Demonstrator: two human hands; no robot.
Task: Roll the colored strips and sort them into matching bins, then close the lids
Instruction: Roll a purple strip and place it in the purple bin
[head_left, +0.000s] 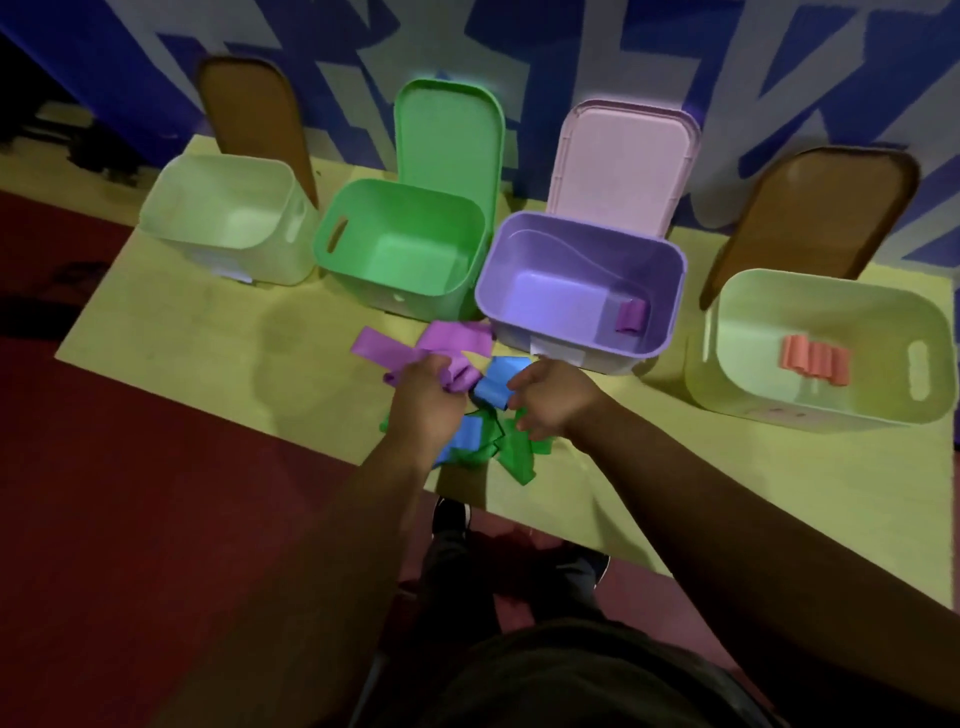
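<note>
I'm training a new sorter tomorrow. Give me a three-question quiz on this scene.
1. True or false: the purple bin already holds a purple roll.
2. Which strip does the left hand grip? A green, B purple, C blue.
3. Fill in: the green lid stands ____.
Key: 1 true; 2 B, the purple strip; 3 open.

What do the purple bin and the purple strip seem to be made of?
Purple bin: likely moulded plastic, smooth, faintly shiny, rounded corners. Purple strip: thin, matte, bending limply in the left hand; rubber, foam or fabric, unclear.
</note>
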